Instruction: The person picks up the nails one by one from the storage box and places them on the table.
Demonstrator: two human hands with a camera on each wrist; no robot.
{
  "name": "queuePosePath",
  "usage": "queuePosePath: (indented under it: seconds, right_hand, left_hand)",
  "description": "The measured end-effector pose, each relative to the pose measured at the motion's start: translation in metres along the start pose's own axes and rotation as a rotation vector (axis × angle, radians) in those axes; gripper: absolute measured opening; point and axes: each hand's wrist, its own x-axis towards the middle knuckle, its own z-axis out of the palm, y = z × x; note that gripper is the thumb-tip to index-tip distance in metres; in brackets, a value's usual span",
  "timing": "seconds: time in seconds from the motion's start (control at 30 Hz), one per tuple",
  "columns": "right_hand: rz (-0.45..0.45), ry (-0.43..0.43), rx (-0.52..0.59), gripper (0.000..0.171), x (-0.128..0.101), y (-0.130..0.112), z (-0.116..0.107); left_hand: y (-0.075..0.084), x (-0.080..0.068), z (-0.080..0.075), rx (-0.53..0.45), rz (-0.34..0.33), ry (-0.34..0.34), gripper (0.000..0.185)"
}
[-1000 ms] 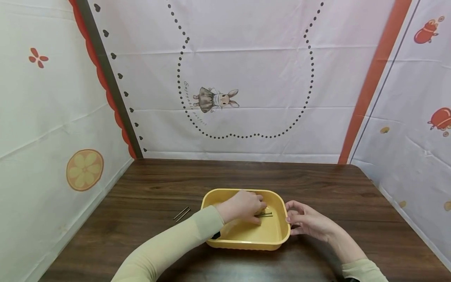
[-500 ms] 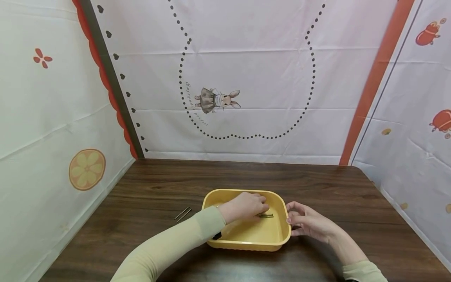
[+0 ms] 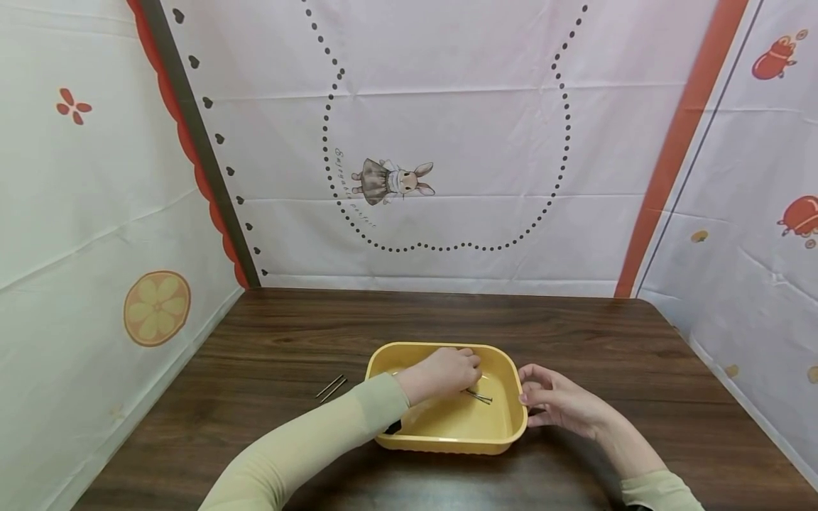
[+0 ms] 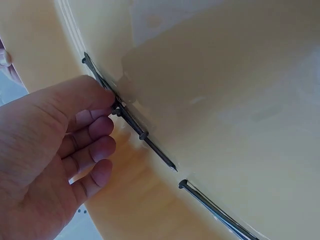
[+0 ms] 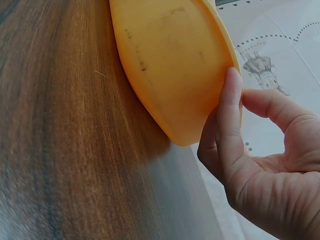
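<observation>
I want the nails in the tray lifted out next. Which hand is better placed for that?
The left hand, probably. It is inside the tray, with its fingers at the nails. The right hand rests against the tray's outer wall, away from the nails.

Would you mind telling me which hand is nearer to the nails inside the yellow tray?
Left. The left hand is inside the yellow tray, pinching the nails; the right hand rests outside against its right rim.
</observation>
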Motion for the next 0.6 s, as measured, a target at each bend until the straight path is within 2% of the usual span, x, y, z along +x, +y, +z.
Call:
queuePosePath:
  seconds: [0.17, 0.37, 0.6]
  right_hand:
    - [-0.003, 0.002, -0.003, 0.023, 0.0002, -0.0003, 0.0005]
    - [0.0, 0.006, 0.0, 0.024, 0.0006, -0.0018, 0.0015]
    - [0.005, 0.005, 0.007, 0.024, 0.0001, -0.0004, -0.0001]
  left_hand:
    - [-0.0009, 0.0005, 0.0017, -0.002, 0.006, 0.003, 0.018]
    - [-0.0035, 0.0018, 0.0049, -0.01, 0.028, 0.02, 0.005]
    - [-0.0038, 0.0015, 0.0053, -0.02, 0.04, 0.024, 0.006]
